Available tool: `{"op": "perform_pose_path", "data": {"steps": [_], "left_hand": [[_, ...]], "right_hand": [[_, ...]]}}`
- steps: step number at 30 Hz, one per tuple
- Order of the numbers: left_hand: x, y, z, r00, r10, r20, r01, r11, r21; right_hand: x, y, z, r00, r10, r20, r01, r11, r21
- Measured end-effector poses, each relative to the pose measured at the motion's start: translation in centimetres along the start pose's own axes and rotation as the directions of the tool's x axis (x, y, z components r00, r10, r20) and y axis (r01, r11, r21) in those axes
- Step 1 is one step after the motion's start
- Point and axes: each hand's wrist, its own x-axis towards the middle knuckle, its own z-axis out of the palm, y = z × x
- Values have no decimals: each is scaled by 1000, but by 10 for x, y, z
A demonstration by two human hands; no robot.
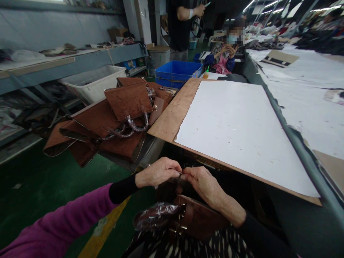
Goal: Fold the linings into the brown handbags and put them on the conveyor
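Observation:
My left hand (164, 171) and my right hand (202, 182) meet in front of me, just below the near edge of the work board. Both are closed in a pinch, fingertips almost touching, on a small piece that I cannot make out. Beneath them a brown handbag (206, 218) rests on my lap against a black and white patterned garment. Clear plastic film wraps its handle (157, 215), and metal fittings (182, 227) show beside a strap. The part of the bag right under my fingers is dark and partly hidden.
Brown handbags (129, 100) with plastic-wrapped handles lie piled at the left. White paper (231, 118) covers a brown board (172, 111) ahead. Behind stand a blue crate (178, 68) and a white bin (94, 80). One person sits beyond the board; another stands farther back.

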Motion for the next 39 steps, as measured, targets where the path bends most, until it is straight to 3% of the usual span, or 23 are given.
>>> {"op": "perform_pose_path", "data": {"steps": [3, 10, 20, 26, 35, 39], "left_hand": [[-5, -6, -11, 999, -15, 29, 15, 999, -28], [-8, -2, -16, 996, -22, -88, 34, 990, 135], [3, -7, -20, 972, -203, 118, 222, 959, -178], [17, -14, -26, 890, -342, 302, 437, 829, -349], [9, -9, -18, 961, -181, 211, 232, 940, -250], [3, -6, -11, 982, -146, 116, 161, 978, -135]], "right_hand": [[-1, 0, -1, 1000, 23, -1, -24, 1000, -17], [0, -4, -2, 999, 46, 9, -45, 998, -43], [-2, -5, -1, 998, 58, -10, -59, 996, -61], [-2, -6, 1, 997, 71, 12, -70, 995, -75], [1, -4, 4, 1000, -5, -5, 4, 995, -99], [7, -8, 7, 1000, -12, 0, 12, 979, -201]]}}
